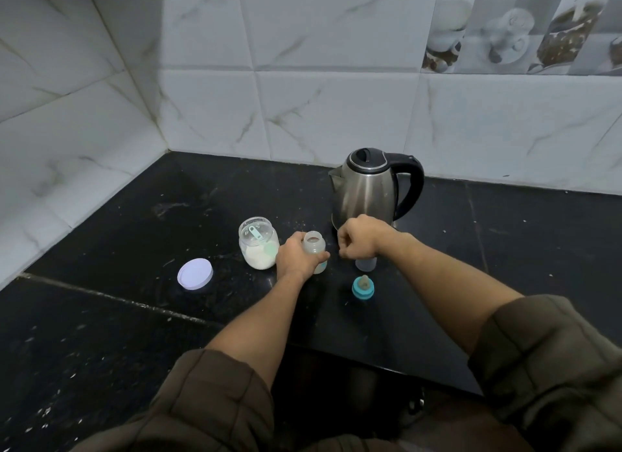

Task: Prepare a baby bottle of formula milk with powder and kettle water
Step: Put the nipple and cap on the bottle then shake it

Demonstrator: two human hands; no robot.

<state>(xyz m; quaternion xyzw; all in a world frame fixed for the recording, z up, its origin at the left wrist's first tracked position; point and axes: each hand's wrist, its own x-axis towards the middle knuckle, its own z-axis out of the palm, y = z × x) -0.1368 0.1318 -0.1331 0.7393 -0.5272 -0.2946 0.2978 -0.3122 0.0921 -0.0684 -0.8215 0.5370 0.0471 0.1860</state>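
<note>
Head view: my left hand (298,258) is wrapped round the baby bottle (315,249), which stands upright on the black desk (134,236) just front-left of the kettle (365,189) with its mouth open and no teat on. My right hand (358,238) is at the foot of the kettle, fingers curled down over a clear cap (366,264); I can't tell if it grips the cap or holds nothing. The hands are near each other, not touching. The powder jar (258,244) is left of the kettle, just beside my left hand, open, with the scoop (256,232) lying inside. Its lilac lid (195,274) lies flat further left of the kettle. The teat with teal ring (363,287) stands in front of the kettle, nearer me than the cap. The bottle looks cloudy and I can't tell the fill level. My guess is the bottle is mid-prep and not closed yet. Risks: the bottle is open, so a nudge from my right hand or a loose left grip could tip it and spill. My right wrist is very close to the kettle body, so a burn is possible if it is hot. Lifting the kettle could clip the cap or bottle. The jar is open beside my knuckles and could get knocked. The teat sits on a speckled desk and could pick up dirt.
</note>
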